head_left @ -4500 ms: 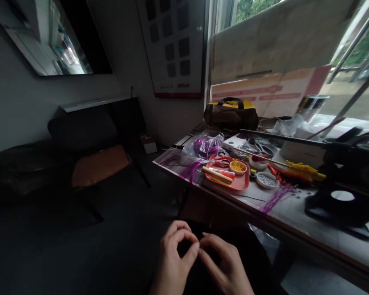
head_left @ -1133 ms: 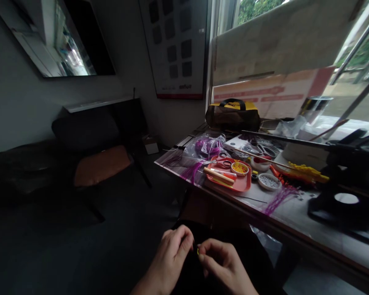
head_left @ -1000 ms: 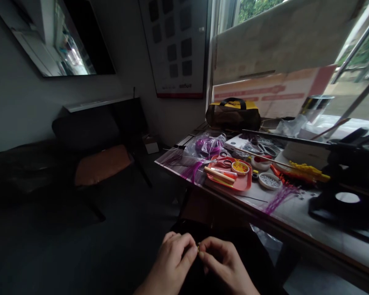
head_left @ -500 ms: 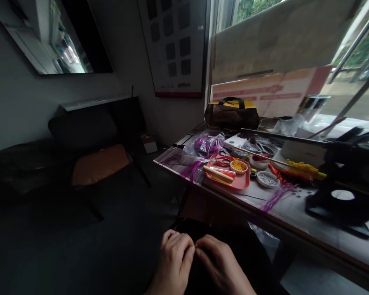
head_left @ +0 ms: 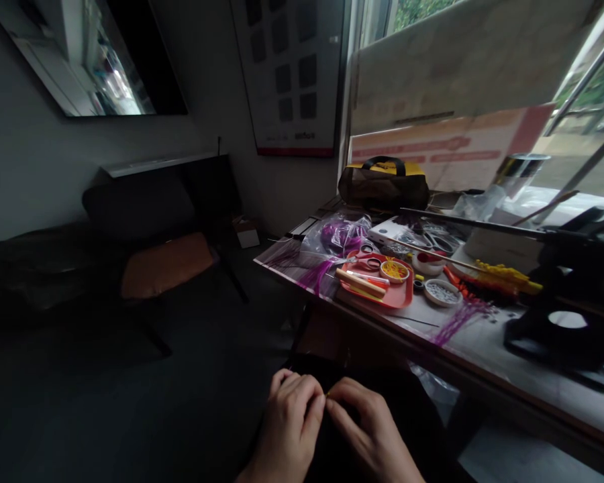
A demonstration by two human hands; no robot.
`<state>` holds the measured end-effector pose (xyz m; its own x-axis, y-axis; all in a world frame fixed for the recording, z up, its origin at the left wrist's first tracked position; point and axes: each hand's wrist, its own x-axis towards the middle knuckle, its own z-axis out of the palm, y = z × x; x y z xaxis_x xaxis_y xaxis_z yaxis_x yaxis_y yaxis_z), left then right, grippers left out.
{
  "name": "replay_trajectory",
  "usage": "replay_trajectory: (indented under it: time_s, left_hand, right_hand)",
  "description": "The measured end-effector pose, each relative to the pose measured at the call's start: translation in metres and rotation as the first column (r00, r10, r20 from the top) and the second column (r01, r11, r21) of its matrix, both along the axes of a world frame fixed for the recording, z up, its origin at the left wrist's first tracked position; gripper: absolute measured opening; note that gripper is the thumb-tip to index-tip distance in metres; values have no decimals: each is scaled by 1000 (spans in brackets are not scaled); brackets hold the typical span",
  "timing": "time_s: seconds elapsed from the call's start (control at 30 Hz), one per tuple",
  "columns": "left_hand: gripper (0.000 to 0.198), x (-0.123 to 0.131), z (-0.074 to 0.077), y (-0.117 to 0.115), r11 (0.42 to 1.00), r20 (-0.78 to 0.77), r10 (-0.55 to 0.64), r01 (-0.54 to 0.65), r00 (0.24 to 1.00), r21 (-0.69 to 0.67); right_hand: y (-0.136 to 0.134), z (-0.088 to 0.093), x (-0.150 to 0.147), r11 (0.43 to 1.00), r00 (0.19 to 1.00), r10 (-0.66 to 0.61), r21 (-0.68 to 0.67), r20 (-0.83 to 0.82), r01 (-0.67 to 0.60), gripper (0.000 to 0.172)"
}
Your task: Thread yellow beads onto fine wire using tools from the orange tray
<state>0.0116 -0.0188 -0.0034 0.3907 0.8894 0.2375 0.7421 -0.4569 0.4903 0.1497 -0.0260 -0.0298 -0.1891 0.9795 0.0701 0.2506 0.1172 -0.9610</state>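
Low in the view, over a dark lap, my left hand (head_left: 292, 419) and my right hand (head_left: 367, 422) meet at their fingertips. Each is closed in a pinch of thumb and forefinger. A tiny yellow piece (head_left: 327, 394) shows at the tips of my right fingers; its kind is too small to make out. What my left fingers grip is hidden. Beyond them, on the table, a red tray (head_left: 401, 295) carries scissors (head_left: 370, 262), a wooden-handled tool (head_left: 361, 283) and a small bowl (head_left: 395, 280) of yellow and orange pieces.
The table edge (head_left: 362, 325) runs just past my hands. On it are a dish of grey beads (head_left: 441, 293), purple strands (head_left: 460, 322), a yellow bunch (head_left: 508, 276), a plastic bag (head_left: 327, 238) and a black stand (head_left: 564, 342). A brown-seated chair (head_left: 168, 265) stands left.
The whole view has shifted slightly. My hands sit a little higher and farther right in the picture, still pinched together. The things on the table stay where they were.
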Motion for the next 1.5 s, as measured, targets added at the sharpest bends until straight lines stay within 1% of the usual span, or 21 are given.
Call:
replay_trajectory:
  time_s: [0.07, 0.13, 0.23, 0.27, 0.33, 0.37, 0.4, 0.43, 0.5, 0.6, 0.7, 0.8, 0.9, 0.97, 1.07, 1.13, 1.2, 1.3, 1.4, 1.47, 1.5]
  left_hand:
    - [20, 0, 5, 1, 1000, 4, 16, -16, 1000, 0]
    - [16, -2, 13, 0, 992, 19, 79, -80, 997, 95]
    - [16, -7, 25, -9, 893, 163, 218, -264, 962, 364]
    - [16, -8, 27, -13, 870, 225, 231, -304, 947, 388]
    - [10, -7, 24, -20, 928, 324, 227, -305, 918, 214]
    - [12, -5, 18, -22, 964, 373, 241, -265, 896, 12]
    - [15, -3, 12, -23, 952, 425, 284, -202, 860, -229]
    - [17, 0, 4, -23, 881, 479, 365, -130, 798, -454]
    - [33, 6, -12, -20, 715, 561, 537, 12, 630, -699]
    - [42, 15, -28, -15, 613, 639, 637, 219, 432, -759]
    - [38, 19, -32, -13, 602, 693, 618, 344, 371, -721]
    - [36, 19, -30, -16, 703, 732, 522, 266, 437, -660]
    - [29, 14, -26, -20, 917, 694, 268, 45, 668, -397]
    - [24, 10, -22, -21, 992, 557, 48, 27, 829, -124]
    - [21, 6, -19, -20, 988, 361, -126, 84, 924, 129]
    - [22, 6, -20, -18, 982, 295, -143, 97, 945, 164]
    - [24, 6, -20, -17, 990, 266, -95, 64, 959, 125]
    - [18, 5, -15, -19, 989, 278, 39, -77, 960, 125]
    - [8, 1, 3, -23, 926, 309, 61, -169, 949, 337]
    - [8, -2, 19, -23, 878, 330, 62, -208, 942, 430]
    - [11, -3, 26, -21, 886, 330, 77, -216, 941, 410]
  right_hand:
    - [0, 2, 0, 1000, 996, -5, -27, -92, 3, 30]
    - [0, 3, 1, 997, 982, -22, -81, -189, 6, 31]
    - [1, 4, 3, 977, 931, -66, -212, -360, -13, 33]
    - [2, 3, 3, 965, 901, -79, -259, -426, -38, 33]
    - [5, 1, 2, 941, 827, -103, -323, -553, -99, 31]
    - [5, 0, 1, 931, 788, -117, -342, -604, -123, 29]
    - [6, -2, 0, 923, 756, -131, -357, -641, -142, 28]
    - [6, -4, -1, 918, 730, -146, -366, -668, -152, 28]
    - [5, -6, -3, 907, 687, -173, -386, -706, -168, 29]
    - [3, -7, -5, 890, 634, -225, -421, -740, -176, 30]
    - [0, -5, -6, 886, 596, -265, -436, -758, -160, 29]
    - [-3, -1, -8, 900, 575, -242, -403, -782, -168, 28]
    - [-4, 1, -10, 891, 527, -203, -378, -826, -250, 25]
    - [-5, 0, -11, 871, 485, -188, -373, -854, -319, 25]
    - [-6, -2, -12, 842, 490, -180, -391, -853, -371, 29]
    - [-5, -1, -11, 841, 533, -168, -403, -829, -362, 33]
    - [-3, 3, -7, 883, 630, -123, -374, -767, -283, 35]
    - [0, 10, 2, 993, 858, -63, -119, -510, 2, 29]
    - [-2, 13, 6, 968, 964, -138, 173, -229, 180, 18]
    - [-6, 10, 5, 946, 979, -162, 264, -124, 190, 15]
    - [-8, 8, 4, 933, 983, -161, 312, -82, 179, 16]
